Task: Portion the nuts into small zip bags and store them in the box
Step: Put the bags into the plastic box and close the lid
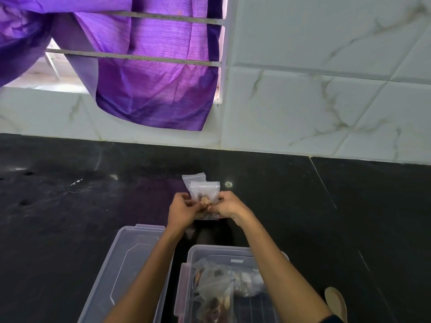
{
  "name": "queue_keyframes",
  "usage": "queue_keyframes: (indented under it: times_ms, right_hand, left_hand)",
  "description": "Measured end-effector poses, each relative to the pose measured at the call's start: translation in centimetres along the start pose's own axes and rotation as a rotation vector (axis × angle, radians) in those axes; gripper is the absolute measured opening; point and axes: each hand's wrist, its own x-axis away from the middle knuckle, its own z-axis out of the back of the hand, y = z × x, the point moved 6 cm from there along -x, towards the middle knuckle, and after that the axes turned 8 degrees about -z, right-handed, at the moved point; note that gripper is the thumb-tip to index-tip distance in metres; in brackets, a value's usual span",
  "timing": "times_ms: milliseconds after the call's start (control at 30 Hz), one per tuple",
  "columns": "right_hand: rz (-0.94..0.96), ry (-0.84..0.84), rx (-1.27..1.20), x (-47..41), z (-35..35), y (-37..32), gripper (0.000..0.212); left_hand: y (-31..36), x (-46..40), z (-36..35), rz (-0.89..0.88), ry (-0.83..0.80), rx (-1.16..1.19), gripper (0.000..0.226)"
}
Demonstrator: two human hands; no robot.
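Observation:
A small clear zip bag [205, 194] holding a few nuts stands upright above the black counter, pinched between both hands. My left hand [180, 209] grips its left side and my right hand [229, 205] grips its right side. A second, empty-looking zip bag [189, 178] shows just behind it. Another clear bag edge [207, 216] peeks out below my hands. The clear plastic box [242, 251] sits close to me and holds several filled zip bags [215, 290].
The box's clear lid [130, 259] lies left of the box on the black counter [70, 206]. A wooden spoon [335, 301] lies at the lower right. A tiled wall [326, 89] and a purple curtain [151, 78] rise behind the counter.

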Motion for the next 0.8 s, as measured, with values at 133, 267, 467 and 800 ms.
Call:
queue_keyframes:
  times_ms: [133, 267, 467, 800]
  right_hand:
    - [0.086, 0.021, -0.015, 2.6, 1.5, -1.0, 0.014]
    - [0.179, 0.087, -0.036, 7.5, 4.2, -1.2, 0.023]
    - [0.071, 0.191, 0.163, 14.6, 6.2, 3.9, 0.027]
    - [-0.385, 0.211, 0.457, 16.9, 1.0, 9.9, 0.031]
  left_hand:
    - [3.1, 1.8, 1.0, -0.057, -0.024, 0.069, 0.04]
    - [7.6, 5.7, 1.8, -0.167, -0.08, 0.056, 0.023]
    - [8.8, 13.2, -1.4, -0.185, -0.266, -0.003, 0.019]
    - [2.0, 16.9, -6.8, -0.006, -0.406, -0.482, 0.002]
